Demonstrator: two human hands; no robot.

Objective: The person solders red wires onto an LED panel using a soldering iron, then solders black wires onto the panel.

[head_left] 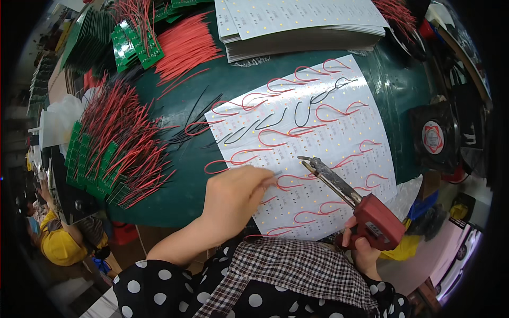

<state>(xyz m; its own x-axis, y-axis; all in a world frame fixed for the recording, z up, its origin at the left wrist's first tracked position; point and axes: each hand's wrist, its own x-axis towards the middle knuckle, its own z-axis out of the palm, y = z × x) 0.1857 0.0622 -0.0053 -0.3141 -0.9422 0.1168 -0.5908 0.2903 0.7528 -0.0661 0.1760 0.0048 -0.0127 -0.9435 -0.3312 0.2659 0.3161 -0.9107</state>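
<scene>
My right hand (365,253) grips a red pistol-shaped soldering gun (379,225) by its handle. Its metal tip points up and left over a white sheet of circuit boards (339,199). My left hand (233,196) rests at the left part of that sheet, thumb and fingers pinched together. Whatever lies between the fingertips is too small to make out. A looped red wire (289,186) lies right beside those fingertips. Several more looped red wires (273,139) are spread in rows over the sheet, along with black wires (271,119) across its upper part.
A thick stack of white board sheets (302,45) stands at the back. Loose red wires (188,45) are piled left of it. Green circuit boards with red and black wires (124,148) lie at the left. A black square fan-like unit (433,139) stands right. Another person in yellow (62,245) is far left.
</scene>
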